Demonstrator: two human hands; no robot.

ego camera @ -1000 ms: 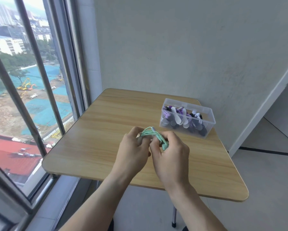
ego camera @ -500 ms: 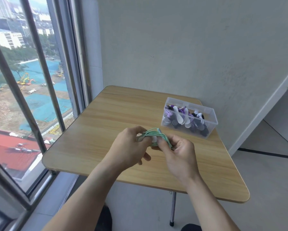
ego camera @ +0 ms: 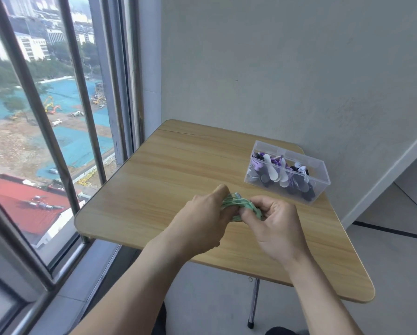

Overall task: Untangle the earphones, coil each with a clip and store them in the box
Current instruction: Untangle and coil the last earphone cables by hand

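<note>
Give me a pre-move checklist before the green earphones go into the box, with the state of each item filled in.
1. Green earphones gathered into a bundle: ok, loops bunched between both hands.
2. Left hand gripping the bundle: ok.
3. Right hand gripping the other end: ok, fingers curled on the cable.
4. Clip fastened round the coil: cannot tell, hidden by the fingers.
5. Clear box open and within view: ok, no lid on it, at the table's far right.
6. Room left in the box: cannot tell, purple, white and dark earphones already fill much of it.
</note>
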